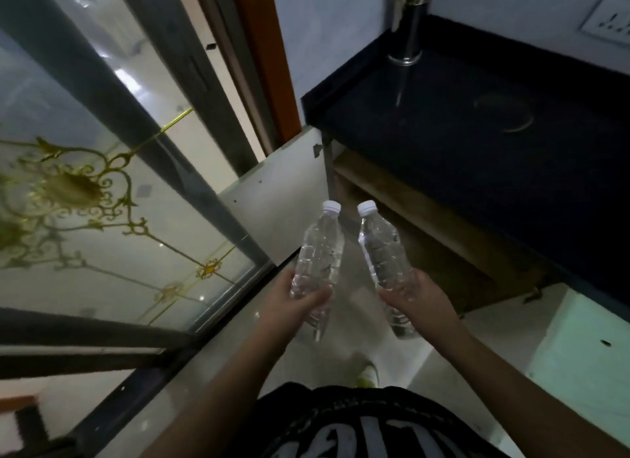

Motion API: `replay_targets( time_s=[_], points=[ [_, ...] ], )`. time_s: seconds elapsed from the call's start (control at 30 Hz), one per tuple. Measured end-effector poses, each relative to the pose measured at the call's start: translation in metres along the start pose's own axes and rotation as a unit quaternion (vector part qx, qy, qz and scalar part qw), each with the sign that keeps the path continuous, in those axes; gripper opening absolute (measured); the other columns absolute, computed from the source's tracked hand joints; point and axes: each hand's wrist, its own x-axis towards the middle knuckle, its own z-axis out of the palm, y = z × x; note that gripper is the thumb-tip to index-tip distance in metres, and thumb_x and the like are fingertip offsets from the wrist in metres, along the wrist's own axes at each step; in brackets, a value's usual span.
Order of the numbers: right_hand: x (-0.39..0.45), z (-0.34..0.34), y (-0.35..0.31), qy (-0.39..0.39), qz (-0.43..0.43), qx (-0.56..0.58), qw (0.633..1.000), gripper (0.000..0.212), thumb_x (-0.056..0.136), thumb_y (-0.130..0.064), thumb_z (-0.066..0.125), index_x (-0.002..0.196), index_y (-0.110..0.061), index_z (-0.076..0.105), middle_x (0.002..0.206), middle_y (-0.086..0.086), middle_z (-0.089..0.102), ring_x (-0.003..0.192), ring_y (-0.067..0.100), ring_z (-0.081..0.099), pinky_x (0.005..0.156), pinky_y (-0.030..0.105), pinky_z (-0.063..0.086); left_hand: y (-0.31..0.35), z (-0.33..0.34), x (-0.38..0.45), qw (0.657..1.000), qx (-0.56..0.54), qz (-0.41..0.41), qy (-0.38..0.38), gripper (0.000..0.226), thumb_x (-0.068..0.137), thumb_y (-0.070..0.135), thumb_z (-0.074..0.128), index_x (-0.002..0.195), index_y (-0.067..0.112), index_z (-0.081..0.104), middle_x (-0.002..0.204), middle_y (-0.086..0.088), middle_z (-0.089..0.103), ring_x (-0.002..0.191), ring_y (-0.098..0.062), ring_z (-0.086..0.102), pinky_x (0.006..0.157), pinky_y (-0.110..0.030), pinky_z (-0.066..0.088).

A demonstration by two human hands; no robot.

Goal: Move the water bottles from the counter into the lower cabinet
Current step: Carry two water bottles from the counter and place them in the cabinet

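I hold two clear plastic water bottles with white caps, one in each hand, caps pointing away from me. My left hand (pixel 296 299) grips the left bottle (pixel 321 249) around its lower half. My right hand (pixel 417 299) grips the right bottle (pixel 381 244) the same way. Both bottles hang over the floor in front of the lower cabinet (pixel 419 219), whose wooden inside shows beneath the black counter (pixel 494 144). The cabinet's white door (pixel 289 198) stands swung out to the left, just beyond the bottle caps.
A steel cup (pixel 407 31) with sticks stands at the counter's back left corner, and a wall socket (pixel 610 19) is at the far right. A glass door (pixel 112 185) with gold ornament fills the left side. A second white cabinet door (pixel 586 348) is on the right.
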Motion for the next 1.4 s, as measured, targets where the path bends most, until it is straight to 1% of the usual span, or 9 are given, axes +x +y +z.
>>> replay_targets(
  time_s=[0.2,0.3,0.43,0.6,0.77,0.93,1.1,1.27,1.4],
  points=[
    [0.057,0.013,-0.009,0.035,0.048,0.028,0.998,0.024,0.076,-0.029,0.082,0.086,-0.026,0.060,0.081,-0.010,0.069,0.069,-0.003,0.066,0.055,0.013,0.045,0.025,-0.022,0.096,0.997,0.063,-0.009,-0.046,0.036,0.076,0.022,0.081,0.104,0.031,0.061,0.088,0.008,0.075,0.076,-0.008,0.073,0.068,-0.028,0.055],
    [0.088,0.032,-0.006,0.076,0.093,0.050,0.992,0.031,0.073,-0.038,0.082,0.092,-0.032,0.058,0.089,-0.013,0.070,0.082,0.005,0.067,0.065,0.022,0.047,0.035,-0.033,0.159,0.988,0.130,-0.010,-0.077,0.036,0.072,0.032,0.084,0.102,0.031,0.064,0.091,0.006,0.076,0.081,-0.014,0.073,0.077,-0.037,0.058],
    [0.131,0.066,-0.007,0.110,0.144,0.059,0.982,0.034,0.073,-0.045,0.081,0.093,-0.037,0.054,0.095,-0.010,0.070,0.088,0.011,0.067,0.080,0.032,0.052,0.052,-0.042,0.245,0.971,0.206,0.011,-0.125,0.042,0.067,0.035,0.085,0.102,0.027,0.063,0.090,0.005,0.073,0.079,-0.009,0.070,0.067,-0.027,0.053],
    [0.174,0.108,-0.029,0.196,0.216,0.099,0.951,0.045,0.075,-0.044,0.079,0.109,-0.024,0.058,0.091,-0.010,0.065,0.089,0.017,0.064,0.070,0.026,0.043,0.067,-0.054,0.306,0.941,0.273,-0.008,-0.202,0.040,0.067,0.044,0.082,0.101,0.033,0.063,0.086,0.009,0.076,0.074,-0.012,0.073,0.071,-0.038,0.060],
    [0.215,0.138,-0.033,0.258,0.260,0.160,0.917,0.053,0.075,-0.049,0.076,0.117,-0.024,0.054,0.097,-0.006,0.067,0.082,0.015,0.064,0.069,0.027,0.045,0.054,-0.049,0.342,0.941,0.271,-0.053,-0.195,0.037,0.072,0.031,0.084,0.102,0.026,0.063,0.085,-0.001,0.075,0.065,-0.015,0.073,0.054,-0.030,0.059],
    [0.261,0.155,-0.001,0.276,0.298,0.234,0.883,0.047,0.073,-0.050,0.075,0.111,-0.025,0.060,0.094,-0.009,0.071,0.081,0.010,0.069,0.069,0.029,0.055,0.016,-0.019,0.383,0.952,0.238,-0.077,-0.176,0.032,0.073,0.026,0.082,0.101,0.023,0.069,0.079,0.003,0.076,0.065,-0.013,0.072,0.062,-0.026,0.057],
    [0.307,0.155,0.052,0.272,0.291,0.188,0.898,0.043,0.075,-0.048,0.074,0.109,-0.029,0.056,0.090,-0.016,0.065,0.076,-0.001,0.060,0.057,0.015,0.040,-0.026,0.014,0.435,0.961,0.186,-0.095,-0.182,0.020,0.077,0.020,0.080,0.093,0.018,0.069,0.079,-0.010,0.075,0.070,-0.025,0.071,0.068,-0.045,0.062],
    [0.358,0.146,0.105,0.254,0.292,0.167,0.907,0.032,0.076,-0.040,0.073,0.103,-0.030,0.060,0.087,-0.011,0.070,0.070,0.000,0.065,0.053,0.015,0.046,-0.056,0.053,0.488,0.968,0.148,-0.082,-0.183,0.030,0.076,0.030,0.081,0.101,0.023,0.066,0.092,-0.006,0.076,0.083,-0.031,0.074,0.073,-0.049,0.061],
    [0.393,0.135,0.133,0.273,0.238,0.157,0.919,0.031,0.078,-0.037,0.074,0.105,-0.027,0.062,0.097,-0.006,0.072,0.082,0.011,0.069,0.071,0.030,0.056,-0.073,0.089,0.529,0.973,0.154,-0.032,-0.167,0.045,0.072,0.042,0.081,0.110,0.026,0.063,0.095,0.005,0.075,0.082,-0.016,0.074,0.078,-0.041,0.060]
  ],
)
